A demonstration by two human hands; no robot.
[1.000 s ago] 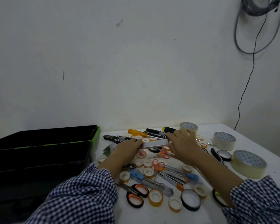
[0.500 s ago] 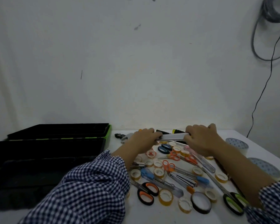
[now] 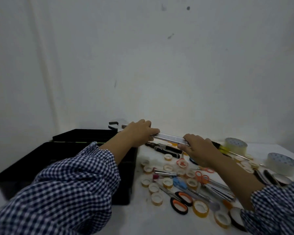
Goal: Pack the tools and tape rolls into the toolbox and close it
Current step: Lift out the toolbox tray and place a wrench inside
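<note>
No text, label, brand or number is legible on any tool or tape roll.

Silver adj. wrench (image 3: 168, 137) held level above open black toolbox (image 3: 85, 150); scissors (image 3: 181, 201), tape rolls (image 3: 200, 208) strewn right of it

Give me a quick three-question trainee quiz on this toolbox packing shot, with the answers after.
1. True or false: both hands hold the wrench.
2. The open toolbox sits on which side of the scissors: A left, B right?
3. Fill in: the wrench's jaw end points toward the ____.

Key: 1 true, left hand and right hand grip it. 2 A. 3 toolbox.
</note>
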